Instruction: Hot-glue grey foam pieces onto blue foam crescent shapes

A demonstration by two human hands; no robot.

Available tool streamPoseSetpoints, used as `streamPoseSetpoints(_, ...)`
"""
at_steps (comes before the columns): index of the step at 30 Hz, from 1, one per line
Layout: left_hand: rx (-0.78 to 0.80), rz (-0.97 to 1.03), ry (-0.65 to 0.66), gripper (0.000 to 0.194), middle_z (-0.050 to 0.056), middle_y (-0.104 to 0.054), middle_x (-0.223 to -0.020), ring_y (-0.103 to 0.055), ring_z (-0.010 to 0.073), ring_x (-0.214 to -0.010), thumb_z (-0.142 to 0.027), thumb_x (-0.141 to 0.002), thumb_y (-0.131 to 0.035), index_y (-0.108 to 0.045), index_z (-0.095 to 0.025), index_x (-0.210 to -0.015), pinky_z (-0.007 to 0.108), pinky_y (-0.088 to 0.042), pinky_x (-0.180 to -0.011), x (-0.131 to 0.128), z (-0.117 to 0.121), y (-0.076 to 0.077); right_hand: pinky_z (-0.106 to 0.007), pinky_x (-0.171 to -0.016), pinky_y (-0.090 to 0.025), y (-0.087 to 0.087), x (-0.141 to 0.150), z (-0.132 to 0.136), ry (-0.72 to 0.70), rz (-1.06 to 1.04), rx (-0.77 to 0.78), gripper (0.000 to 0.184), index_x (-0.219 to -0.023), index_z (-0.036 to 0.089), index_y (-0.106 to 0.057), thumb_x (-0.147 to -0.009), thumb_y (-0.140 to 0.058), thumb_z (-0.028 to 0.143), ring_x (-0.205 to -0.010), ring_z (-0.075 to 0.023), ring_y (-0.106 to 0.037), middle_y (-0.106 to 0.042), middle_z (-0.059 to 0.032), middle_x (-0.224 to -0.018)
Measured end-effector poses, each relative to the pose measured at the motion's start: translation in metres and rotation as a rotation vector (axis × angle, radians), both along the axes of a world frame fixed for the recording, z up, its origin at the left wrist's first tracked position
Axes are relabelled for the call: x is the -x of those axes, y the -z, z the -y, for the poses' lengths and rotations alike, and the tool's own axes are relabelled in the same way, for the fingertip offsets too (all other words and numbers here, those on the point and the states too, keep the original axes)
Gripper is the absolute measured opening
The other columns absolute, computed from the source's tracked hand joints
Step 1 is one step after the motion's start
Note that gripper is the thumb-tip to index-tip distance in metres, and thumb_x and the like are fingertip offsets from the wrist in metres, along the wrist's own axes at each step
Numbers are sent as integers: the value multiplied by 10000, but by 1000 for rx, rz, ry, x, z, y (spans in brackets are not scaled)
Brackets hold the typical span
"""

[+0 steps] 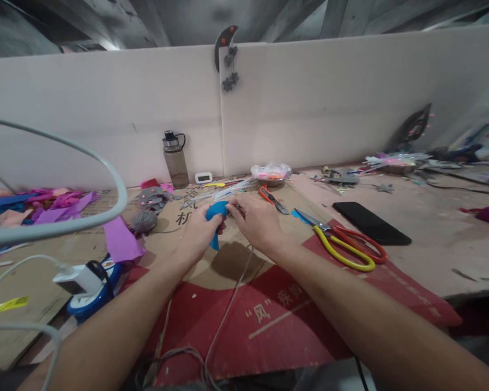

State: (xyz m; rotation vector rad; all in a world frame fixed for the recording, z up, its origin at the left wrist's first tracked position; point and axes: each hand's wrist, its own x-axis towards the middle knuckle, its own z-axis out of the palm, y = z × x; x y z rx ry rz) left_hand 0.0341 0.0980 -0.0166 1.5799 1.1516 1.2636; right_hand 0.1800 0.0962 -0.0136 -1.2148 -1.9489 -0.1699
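Observation:
My left hand is closed on a blue piece that looks like felt or foam sheet, curved at the top with a strip hanging below. The fingers of my right hand pinch together at the piece's right edge; whether they grip its edge or something tiny there, I cannot make out. A thin grey cord runs from below my right hand down to the table's front edge. Both hands are above the cardboard sheet. To their right lie scissors with one red and one yellow handle, and an orange utility knife.
A black phone lies at right. Behind are a water bottle, a small digital clock and a bowl of small parts. At left are grey yarn, purple scraps, a blue power strip and an overhanging white cable.

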Motion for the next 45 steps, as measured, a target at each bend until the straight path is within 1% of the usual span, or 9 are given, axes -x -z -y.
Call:
streamPoseSetpoints(11,-11,2,16,112,-8,-560,-532,-496,117,-482,-140,-604,-530,-572,-174,-701,217,-380,-467,-1,2,1,-284,-600,-285,0,-4,2,33,80,-84,179,-871,197,-566,-895,-437,318,-779,-178,-545,-637,-59,-870)
streamPoseSetpoints(20,-22,-87,24,27,-11,-548,-527,-488,114,-487,-187,-635,-544,-562,-176,-653,218,-365,-471,-1,5,1,-276,-620,-302,-3,-6,3,-3,46,-74,143,-837,205,-563,-874,-487,320,-778,-167,-543,-635,-39,-863)
streamPoseSetpoints(24,-21,-110,7,36,-13,-530,-505,-465,108,-465,-194,-646,-536,-556,-175,-622,213,-344,-451,-2,7,-1,-274,-622,-312,-5,-7,4,-18,24,-54,122,-823,205,-569,-858,-513,307,-757,-162,-539,-633,-39,-852)
streamPoseSetpoints(27,-10,-122,12,43,-14,-519,-483,-449,106,-453,-186,-635,-537,-555,-172,-599,209,-326,-433,-1,8,-4,-273,-643,-331,-7,-9,4,-60,-12,-27,112,-801,206,-573,-850,-526,295,-753,-156,-533,-625,-34,-841)
streamPoseSetpoints(31,12,-148,17,67,-17,-505,-453,-433,106,-434,-193,-626,-541,-545,-173,-562,210,-314,-420,-1,10,-7,-270,-693,-366,-8,-16,-3,-179,-60,20,94,-801,209,-584,-847,-533,274,-779,-148,-529,-601,-28,-851)
streamPoseSetpoints(34,30,-188,13,64,-17,-501,-436,-428,106,-420,-189,-615,-547,-545,-175,-553,213,-306,-414,1,9,-6,-267,-708,-390,-11,-25,-10,-291,-27,60,80,-824,207,-601,-831,-555,271,-775,-140,-521,-570,-30,-865)
streamPoseSetpoints(37,20,-200,22,45,-12,-520,-448,-436,111,-411,-205,-620,-550,-571,-175,-595,222,-312,-415,3,4,0,-270,-742,-407,-15,-32,-13,-383,37,74,109,-915,206,-609,-836,-538,230,-807,-138,-514,-542,-41,-924)
streamPoseSetpoints(41,5,-207,25,58,2,-541,-471,-450,118,-413,-219,-624,-555,-588,-172,-614,231,-323,-419,6,0,5,-282,-780,-405,-19,-34,-11,-374,60,54,131,-876,197,-602,-861,-473,178,-862,-148,-505,-536,-50,-939)
streamPoseSetpoints(45,15,-261,11,75,-3,-522,-449,-447,119,-419,-225,-624,-549,-557,-177,-567,231,-317,-417,3,4,0,-278,-776,-397,-18,-30,-8,-337,14,32,107,-812,193,-588,-855,-490,186,-868,-150,-503,-550,-46,-922)
